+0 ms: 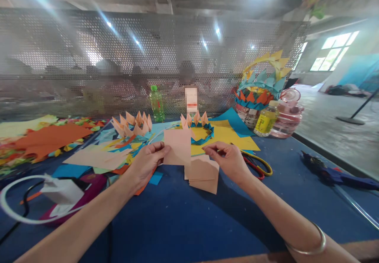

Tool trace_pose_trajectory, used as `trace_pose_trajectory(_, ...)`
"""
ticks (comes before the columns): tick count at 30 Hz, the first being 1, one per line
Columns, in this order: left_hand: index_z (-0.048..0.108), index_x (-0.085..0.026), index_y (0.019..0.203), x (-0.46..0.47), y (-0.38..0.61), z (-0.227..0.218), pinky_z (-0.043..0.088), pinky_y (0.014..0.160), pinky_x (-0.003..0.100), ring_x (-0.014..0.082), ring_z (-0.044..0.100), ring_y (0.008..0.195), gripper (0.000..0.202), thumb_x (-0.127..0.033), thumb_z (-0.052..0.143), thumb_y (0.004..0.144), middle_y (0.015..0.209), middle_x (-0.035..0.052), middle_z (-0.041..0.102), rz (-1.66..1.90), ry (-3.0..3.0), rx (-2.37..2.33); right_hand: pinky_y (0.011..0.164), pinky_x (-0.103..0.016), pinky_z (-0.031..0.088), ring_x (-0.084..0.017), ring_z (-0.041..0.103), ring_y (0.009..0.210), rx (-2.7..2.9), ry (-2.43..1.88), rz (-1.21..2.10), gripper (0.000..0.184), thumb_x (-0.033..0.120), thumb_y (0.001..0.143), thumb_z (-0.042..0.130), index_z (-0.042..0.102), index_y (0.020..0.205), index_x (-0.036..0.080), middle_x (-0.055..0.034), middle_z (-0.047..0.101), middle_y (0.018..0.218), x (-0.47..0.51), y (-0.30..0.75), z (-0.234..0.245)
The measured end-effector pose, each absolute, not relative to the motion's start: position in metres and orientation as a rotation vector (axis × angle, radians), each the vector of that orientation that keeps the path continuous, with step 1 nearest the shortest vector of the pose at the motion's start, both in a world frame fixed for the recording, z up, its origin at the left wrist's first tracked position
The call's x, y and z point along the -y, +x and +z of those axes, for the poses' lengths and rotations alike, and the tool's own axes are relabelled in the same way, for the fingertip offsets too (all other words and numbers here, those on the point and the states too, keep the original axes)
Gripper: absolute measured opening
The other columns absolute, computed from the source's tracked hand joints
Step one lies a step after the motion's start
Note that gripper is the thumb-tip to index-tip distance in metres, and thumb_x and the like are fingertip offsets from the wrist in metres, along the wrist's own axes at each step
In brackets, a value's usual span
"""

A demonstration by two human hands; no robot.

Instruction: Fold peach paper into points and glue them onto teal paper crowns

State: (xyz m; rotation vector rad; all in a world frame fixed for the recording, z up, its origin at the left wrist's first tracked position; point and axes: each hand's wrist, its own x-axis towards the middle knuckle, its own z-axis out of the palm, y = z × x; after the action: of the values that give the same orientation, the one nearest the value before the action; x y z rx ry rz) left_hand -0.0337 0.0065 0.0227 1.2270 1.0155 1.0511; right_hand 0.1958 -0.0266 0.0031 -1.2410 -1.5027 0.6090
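Note:
A pale pink paper square (177,147) is pinched at its left edge between the thumb and fingers of my left hand (146,162), raised above the blue table. My right hand (229,158) hovers with thumb and fingertips together; whatever they hold, if anything, I cannot make out. Below and between the hands lies a loose stack of pale pink squares (205,178). Just behind the raised square sits a folded blue paper ring (209,134) with several pink points on part of it. To its left stands a ring of pink paper points (139,128).
Scissors (269,168) with red and yellow handles lie beside my right hand. A blue glue gun (355,179) lies farther right. Paper crowns (262,83) and bottles (266,120) stand back right; a green bottle (156,105) stands behind. Left are paper scraps (56,138) and a white plug (63,192).

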Motion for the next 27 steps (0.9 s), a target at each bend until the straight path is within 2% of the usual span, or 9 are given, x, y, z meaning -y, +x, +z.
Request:
trace_pose_trajectory(2,0.063,-0.017,0.082,-0.007,-0.034,0.022,0.049,0.071,0.022,0.0127,0.062,0.071,0.020,-0.031,0.074,0.073,0.076,-0.0008,0.065,1.067,1.218,-0.999,0.064,-0.025,0.047,-0.015,0.062,0.070,1.627,-1.155,0.741,0.020,0.037,0.076,0.071,0.073,0.069,0.018,-0.0038,0.071,0.073,0.039,0.184,0.005)
trace_pose_trajectory(4,0.063,-0.017,0.082,-0.008,-0.035,0.022,0.049,0.070,0.022,0.0125,0.061,0.070,0.021,-0.032,0.074,0.073,0.073,-0.0016,0.064,1.074,1.212,-0.984,0.067,-0.024,0.050,-0.014,0.063,0.069,1.854,-0.886,1.102,0.027,0.043,0.074,0.074,0.072,0.067,0.018,-0.0037,0.071,0.071,0.053,0.168,0.003)
trace_pose_trajectory(7,0.063,-0.015,0.084,-0.011,-0.036,0.022,0.049,0.070,0.023,0.0131,0.061,0.069,0.023,-0.032,0.074,0.074,0.073,-0.0004,0.065,1.064,1.207,-0.976,0.071,-0.022,0.052,-0.013,0.065,0.069,2.042,-0.189,1.578,0.043,0.056,0.082,0.060,0.068,0.069,0.016,-0.0056,0.070,0.072,0.073,0.143,-0.008)
trace_pose_trajectory(10,0.062,-0.015,0.081,-0.012,-0.037,0.020,0.049,0.070,0.024,0.0129,0.061,0.069,0.021,-0.030,0.075,0.073,0.074,0.0001,0.066,1.052,1.212,-0.986,0.070,-0.020,0.052,-0.012,0.065,0.068,1.941,0.144,1.639,0.051,0.060,0.085,0.053,0.059,0.059,0.016,-0.0082,0.067,0.073,0.083,0.133,-0.008)
trace_pose_trajectory(14,0.062,-0.016,0.076,-0.012,-0.035,0.016,0.050,0.071,0.024,0.0130,0.060,0.068,0.022,-0.033,0.076,0.071,0.074,-0.0002,0.065,1.020,1.225,-1.010,0.079,-0.024,0.051,-0.014,0.066,0.080,1.947,-0.256,1.618,0.029,0.039,0.086,0.063,0.070,0.077,0.013,-0.0079,0.070,0.084,0.081,0.150,0.019)
trace_pose_trajectory(16,0.063,-0.016,0.077,-0.011,-0.034,0.016,0.050,0.067,0.023,0.0131,0.060,0.068,0.024,-0.033,0.077,0.069,0.074,0.0001,0.066,1.003,1.230,-1.027,0.079,-0.023,0.051,-0.013,0.065,0.082,1.873,-0.464,1.505,0.021,0.033,0.088,0.062,0.073,0.086,0.015,-0.0064,0.071,0.090,0.075,0.164,0.031)
trace_pose_trajectory(20,0.064,-0.015,0.077,-0.009,-0.030,0.021,0.047,0.055,0.020,0.0109,0.058,0.058,0.026,-0.034,0.079,0.066,0.066,-0.0014,0.064,0.953,1.239,-1.054,0.065,-0.021,0.045,-0.010,0.057,0.069,1.506,-0.783,1.152,0.029,0.041,0.090,0.059,0.072,0.079,0.019,-0.0022,0.070,0.081,0.056,0.185,0.030)
trace_pose_trajectory(22,0.064,-0.015,0.075,-0.007,-0.028,0.023,0.047,0.051,0.020,0.0103,0.056,0.054,0.029,-0.037,0.079,0.065,0.062,-0.0023,0.062,0.931,1.249,-1.066,0.061,-0.021,0.041,-0.009,0.051,0.064,1.317,-0.899,0.978,0.026,0.042,0.087,0.062,0.071,0.079,0.019,-0.0010,0.069,0.080,0.045,0.191,0.024)
trace_pose_trajectory(27,0.063,-0.014,0.077,-0.006,-0.026,0.022,0.050,0.049,0.023,0.0128,0.058,0.057,0.036,-0.041,0.081,0.059,0.066,-0.0007,0.065,0.898,1.280,-1.083,0.056,-0.023,0.034,-0.008,0.043,0.060,1.211,-1.032,0.874,0.025,0.041,0.076,0.069,0.070,0.086,0.019,0.0007,0.064,0.079,0.031,0.194,0.012)
